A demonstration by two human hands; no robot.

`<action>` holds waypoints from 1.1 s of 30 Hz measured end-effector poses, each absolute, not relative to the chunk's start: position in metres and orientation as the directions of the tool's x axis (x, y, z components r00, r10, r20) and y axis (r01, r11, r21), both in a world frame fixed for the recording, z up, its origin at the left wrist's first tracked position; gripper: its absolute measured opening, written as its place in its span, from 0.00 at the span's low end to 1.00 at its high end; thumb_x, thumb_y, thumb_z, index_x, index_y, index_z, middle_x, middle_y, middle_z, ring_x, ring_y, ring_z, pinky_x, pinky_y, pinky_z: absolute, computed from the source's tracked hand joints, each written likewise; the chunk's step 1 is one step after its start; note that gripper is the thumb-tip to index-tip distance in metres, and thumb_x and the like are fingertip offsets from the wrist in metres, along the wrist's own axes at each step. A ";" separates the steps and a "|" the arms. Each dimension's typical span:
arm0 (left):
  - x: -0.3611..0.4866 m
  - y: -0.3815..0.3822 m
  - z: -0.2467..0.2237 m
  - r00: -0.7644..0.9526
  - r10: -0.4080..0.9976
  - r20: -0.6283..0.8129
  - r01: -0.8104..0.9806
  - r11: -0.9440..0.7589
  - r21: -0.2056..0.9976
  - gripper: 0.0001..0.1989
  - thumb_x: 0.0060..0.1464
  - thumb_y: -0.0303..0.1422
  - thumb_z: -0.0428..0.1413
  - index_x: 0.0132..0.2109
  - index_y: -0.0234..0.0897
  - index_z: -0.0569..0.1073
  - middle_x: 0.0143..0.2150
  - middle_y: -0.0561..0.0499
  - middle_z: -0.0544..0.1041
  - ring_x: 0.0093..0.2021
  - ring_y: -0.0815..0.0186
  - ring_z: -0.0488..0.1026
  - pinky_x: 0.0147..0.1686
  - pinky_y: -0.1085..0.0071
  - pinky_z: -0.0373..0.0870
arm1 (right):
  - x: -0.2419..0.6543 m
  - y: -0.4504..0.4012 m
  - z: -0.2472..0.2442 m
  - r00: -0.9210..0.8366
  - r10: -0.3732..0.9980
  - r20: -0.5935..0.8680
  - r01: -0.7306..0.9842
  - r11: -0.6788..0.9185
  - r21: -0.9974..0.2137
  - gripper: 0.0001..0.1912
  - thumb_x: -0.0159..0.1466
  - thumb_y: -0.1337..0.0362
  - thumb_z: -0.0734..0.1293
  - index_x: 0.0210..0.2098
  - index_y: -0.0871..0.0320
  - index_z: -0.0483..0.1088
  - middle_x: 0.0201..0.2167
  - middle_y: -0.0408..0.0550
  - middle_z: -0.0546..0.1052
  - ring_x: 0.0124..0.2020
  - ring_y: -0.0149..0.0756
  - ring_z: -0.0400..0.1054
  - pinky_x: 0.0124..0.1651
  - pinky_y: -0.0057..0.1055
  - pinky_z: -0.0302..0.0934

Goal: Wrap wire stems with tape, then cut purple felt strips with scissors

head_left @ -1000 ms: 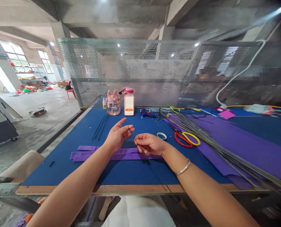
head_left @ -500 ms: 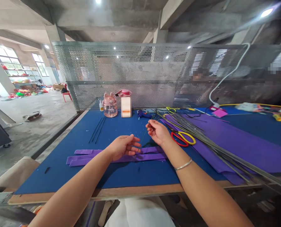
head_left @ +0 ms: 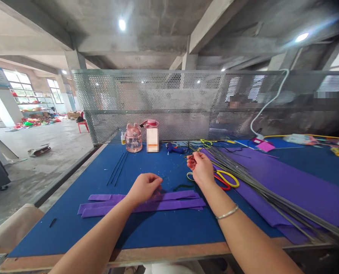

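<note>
1. A thin dark strand shows faintly at the fingertips of the right hand, above the table.
2. The right hand pinches it, fingers curled; a silvery bangle circles that wrist.
3. The left hand has thumb and fingers drawn together; whether they grip anything, I cannot tell.
4. Purple strips lie flat beneath the left hand, running across the table.
5. Just beside the right wrist are scissors with red and yellow handles, partly hidden, and a pale ring.
6. Farther right, a bundle of long grey-green stems lies over a purple sheet.
7. Left of the hands, three dark rods lie side by side.
8. Toward the back, a pink bottle stands near an upright phone, before a perforated panel.
</note>
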State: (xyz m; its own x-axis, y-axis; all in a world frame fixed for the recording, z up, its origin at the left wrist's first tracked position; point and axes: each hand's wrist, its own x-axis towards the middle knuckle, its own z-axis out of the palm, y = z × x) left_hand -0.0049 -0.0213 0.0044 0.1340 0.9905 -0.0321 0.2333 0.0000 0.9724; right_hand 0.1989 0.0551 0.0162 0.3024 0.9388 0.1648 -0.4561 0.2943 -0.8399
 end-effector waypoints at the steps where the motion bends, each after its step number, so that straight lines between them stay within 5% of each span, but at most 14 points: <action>1: -0.004 -0.021 0.003 0.138 0.990 0.003 0.251 -0.038 0.967 0.11 0.48 0.40 0.56 0.28 0.36 0.72 0.24 0.50 0.74 0.20 0.70 0.69 0.18 0.77 0.62 | 0.199 0.054 0.017 0.306 0.938 0.163 -0.460 0.295 -0.837 0.16 0.51 0.56 0.73 0.27 0.56 0.62 0.19 0.39 0.72 0.17 0.22 0.63 0.17 0.16 0.62; 4: -0.004 -0.020 0.003 0.129 0.991 -0.027 0.157 0.006 0.988 0.11 0.47 0.39 0.57 0.27 0.36 0.71 0.22 0.52 0.73 0.19 0.71 0.68 0.18 0.77 0.61 | 0.196 0.048 0.021 0.214 0.964 0.161 -0.501 0.249 -0.829 0.16 0.52 0.53 0.72 0.30 0.55 0.64 0.21 0.40 0.74 0.18 0.24 0.64 0.17 0.17 0.61; 7: -0.004 -0.019 0.007 0.183 0.972 -0.150 -0.033 0.158 0.987 0.12 0.45 0.40 0.60 0.28 0.34 0.71 0.22 0.53 0.71 0.18 0.73 0.67 0.18 0.78 0.60 | 0.190 0.037 0.023 -0.175 0.968 0.180 -0.481 0.076 -0.874 0.19 0.53 0.52 0.71 0.37 0.56 0.67 0.30 0.45 0.77 0.23 0.27 0.68 0.17 0.19 0.61; 10: -0.005 -0.020 0.010 0.261 0.941 -0.217 -0.094 0.249 0.964 0.13 0.43 0.40 0.60 0.30 0.33 0.71 0.23 0.53 0.71 0.19 0.75 0.67 0.18 0.79 0.59 | 0.181 0.028 0.020 -0.497 0.853 0.162 -0.287 0.015 -0.958 0.18 0.53 0.55 0.72 0.39 0.59 0.71 0.35 0.49 0.77 0.28 0.30 0.71 0.21 0.21 0.62; 13: -0.004 -0.021 0.008 0.258 0.950 -0.177 -0.001 0.184 0.983 0.13 0.45 0.41 0.58 0.30 0.33 0.70 0.24 0.53 0.72 0.20 0.74 0.67 0.19 0.78 0.59 | 0.173 0.025 0.011 -0.446 0.882 0.152 -0.171 0.083 -0.982 0.17 0.53 0.53 0.71 0.32 0.61 0.73 0.29 0.49 0.78 0.25 0.30 0.70 0.24 0.23 0.62; 15: -0.003 -0.023 0.007 0.203 0.979 -0.012 0.182 -0.026 0.983 0.13 0.49 0.41 0.55 0.30 0.34 0.71 0.25 0.53 0.72 0.21 0.72 0.67 0.21 0.76 0.60 | 0.169 0.027 0.006 -0.334 0.931 0.146 -0.125 0.109 -0.986 0.18 0.52 0.51 0.71 0.28 0.62 0.73 0.23 0.47 0.77 0.21 0.28 0.69 0.23 0.23 0.60; 20: -0.004 -0.025 0.006 0.204 0.907 0.369 0.560 -0.417 0.716 0.14 0.54 0.36 0.50 0.25 0.35 0.72 0.22 0.53 0.71 0.24 0.70 0.66 0.26 0.74 0.58 | 0.163 0.029 -0.001 -0.154 0.975 0.163 -0.049 0.157 -0.986 0.19 0.52 0.49 0.70 0.22 0.61 0.71 0.14 0.42 0.71 0.14 0.26 0.62 0.18 0.23 0.55; 22: -0.004 -0.025 0.005 0.189 0.920 0.344 0.529 -0.391 0.753 0.15 0.54 0.37 0.49 0.25 0.35 0.71 0.21 0.53 0.70 0.23 0.71 0.66 0.25 0.74 0.58 | 0.163 0.027 0.001 -0.184 0.969 0.166 -0.084 0.153 -0.985 0.19 0.53 0.49 0.69 0.23 0.60 0.71 0.14 0.41 0.70 0.14 0.25 0.61 0.17 0.23 0.54; 27: 0.000 -0.025 0.008 0.339 0.940 -0.034 0.148 -0.018 0.989 0.15 0.48 0.44 0.55 0.30 0.34 0.70 0.26 0.52 0.73 0.21 0.72 0.68 0.20 0.76 0.60 | 0.171 0.022 0.011 -0.524 0.829 0.194 -0.309 0.027 -0.951 0.15 0.54 0.55 0.71 0.38 0.57 0.74 0.33 0.47 0.78 0.29 0.31 0.71 0.23 0.22 0.61; 33: 0.001 -0.029 0.014 0.339 0.940 -0.041 0.036 0.030 0.999 0.18 0.44 0.46 0.58 0.31 0.33 0.71 0.27 0.51 0.73 0.21 0.73 0.68 0.21 0.77 0.62 | 0.177 0.023 0.013 -0.583 0.781 0.222 -0.380 -0.022 -0.925 0.11 0.54 0.59 0.72 0.35 0.57 0.75 0.31 0.46 0.80 0.32 0.32 0.73 0.34 0.27 0.65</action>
